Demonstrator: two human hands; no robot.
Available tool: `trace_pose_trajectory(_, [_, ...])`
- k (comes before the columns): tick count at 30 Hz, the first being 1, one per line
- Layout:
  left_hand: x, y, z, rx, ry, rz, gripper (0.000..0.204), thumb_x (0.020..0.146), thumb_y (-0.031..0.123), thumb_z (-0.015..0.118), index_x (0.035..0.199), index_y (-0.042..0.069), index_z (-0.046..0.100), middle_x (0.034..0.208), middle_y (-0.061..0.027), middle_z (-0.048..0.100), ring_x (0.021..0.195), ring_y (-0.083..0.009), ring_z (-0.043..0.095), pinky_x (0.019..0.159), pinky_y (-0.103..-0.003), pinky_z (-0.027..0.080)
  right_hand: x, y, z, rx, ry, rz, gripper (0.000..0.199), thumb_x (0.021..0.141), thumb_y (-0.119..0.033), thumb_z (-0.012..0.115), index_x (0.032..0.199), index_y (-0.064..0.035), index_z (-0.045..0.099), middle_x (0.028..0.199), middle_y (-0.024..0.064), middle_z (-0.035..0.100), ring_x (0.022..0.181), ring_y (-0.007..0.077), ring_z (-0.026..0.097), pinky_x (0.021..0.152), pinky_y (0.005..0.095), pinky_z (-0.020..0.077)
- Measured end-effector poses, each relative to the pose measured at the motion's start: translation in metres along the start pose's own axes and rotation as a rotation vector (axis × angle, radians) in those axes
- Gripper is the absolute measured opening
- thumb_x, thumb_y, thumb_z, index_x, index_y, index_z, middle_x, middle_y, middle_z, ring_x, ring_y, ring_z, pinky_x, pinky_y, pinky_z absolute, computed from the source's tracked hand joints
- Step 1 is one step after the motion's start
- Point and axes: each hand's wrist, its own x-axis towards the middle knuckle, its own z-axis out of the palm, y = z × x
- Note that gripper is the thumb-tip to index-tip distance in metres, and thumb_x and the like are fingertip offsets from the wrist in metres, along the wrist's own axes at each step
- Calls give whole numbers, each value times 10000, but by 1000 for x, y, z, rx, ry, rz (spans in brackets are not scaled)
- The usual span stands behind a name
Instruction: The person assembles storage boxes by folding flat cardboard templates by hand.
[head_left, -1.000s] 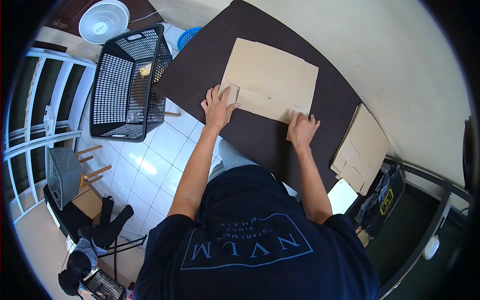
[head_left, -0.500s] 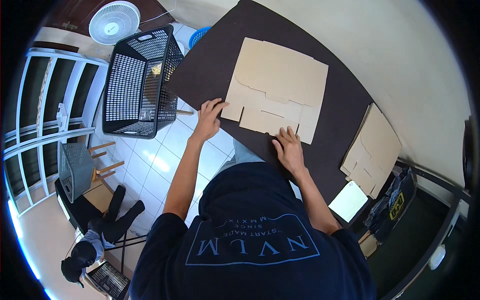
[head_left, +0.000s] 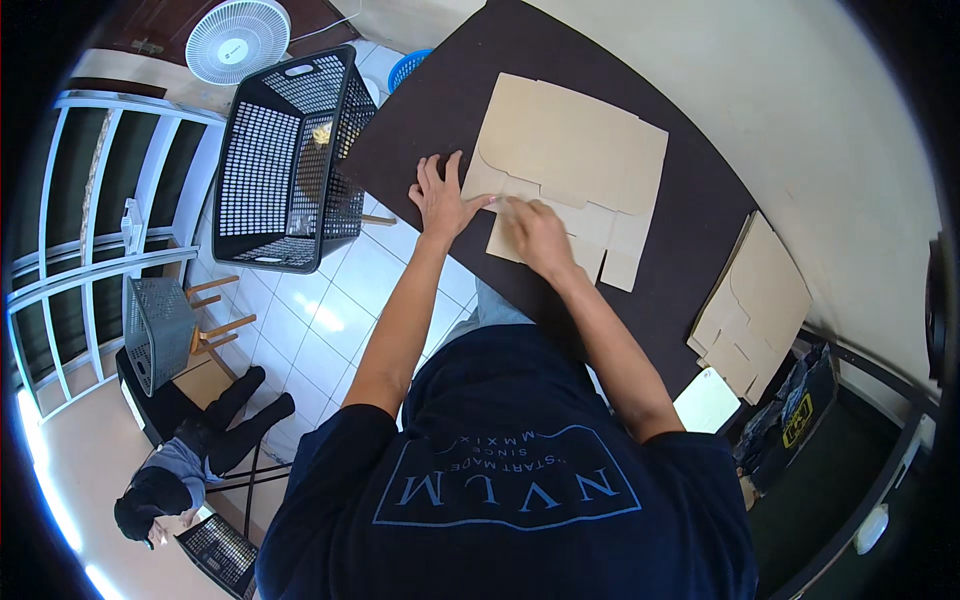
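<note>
A flat, unfolded tan cardboard box (head_left: 575, 130) with die-cut flaps and slots lies on the dark brown table (head_left: 420, 115). My left hand (head_left: 445, 205) is open at the cardboard's left edge. Its fingers spread over the tabletop while the thumb reaches onto a left flap. Just right of that thumb, my right hand (head_left: 543, 238) rests on the near flaps with its fingers bent. Motion blur smears those fingertips, and what lies under them is hidden.
More flat cardboard boxes (head_left: 765, 300) are stacked at the right, beside a pale green sheet (head_left: 707, 402). A tall black crate (head_left: 262, 175) stands left of the table near a white fan (head_left: 238, 42). Another person (head_left: 190, 465) sits at the lower left.
My right hand has moved left and away from me across the flaps, toward my left hand. The left hand has shifted slightly up and right, its thumb now on the cardboard.
</note>
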Motion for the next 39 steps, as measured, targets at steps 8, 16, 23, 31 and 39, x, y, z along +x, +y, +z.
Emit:
trace_pose_trajectory(8, [-5, -18, 4, 96, -45, -44, 965, 726, 698, 709, 1508, 233, 388, 1547, -241, 277, 1450, -446, 184, 1049, -620, 230, 14, -5, 21, -196, -103, 2, 345, 953, -267, 580, 1257, -124, 659, 1060, 152, 558, 948, 347, 574, 810, 440, 538])
trace_pose_trajectory(16, [6, -67, -35, -33, -41, 57, 704, 855, 539, 702, 1456, 245, 487, 1509, -180, 363, 1404, -374, 302, 1070, -606, 275, 13, 9, 10, -114, -130, 5, 376, 920, -163, 618, 1291, -106, 641, 1133, 170, 574, 1020, 379, 567, 893, 447, 513])
trace_pose_trajectory(23, [-4, 35, -54, -461, 200, 447, 280, 885, 125, 683, 1142, 24, 640, 1150, -166, 630, 1119, -358, 560, 996, -449, 414, -42, 18, -104, -53, -171, 30, 504, 718, 39, 642, 1207, -48, 558, 1278, 199, 525, 1245, 407, 474, 1001, 449, 452])
trace_pose_trajectory(31, [-58, 105, 13, -480, -203, 626, 297, 897, 179, 685, 1159, 44, 650, 1253, -183, 589, 1297, -394, 468, 1103, -450, 372, -115, 75, -126, -333, -88, 99, 404, 735, 33, 654, 1129, -15, 575, 1272, 180, 561, 1253, 393, 487, 978, 458, 445])
trace_pose_trajectory(39, [-81, 135, 34, -153, -293, 726, 495, 915, 346, 651, 1386, 231, 556, 1381, -132, 472, 1373, -357, 351, 1093, -581, 274, -78, 106, -117, -241, 101, 132, 435, 807, -181, 782, 1173, -38, 595, 1108, 161, 599, 1043, 375, 531, 908, 457, 455])
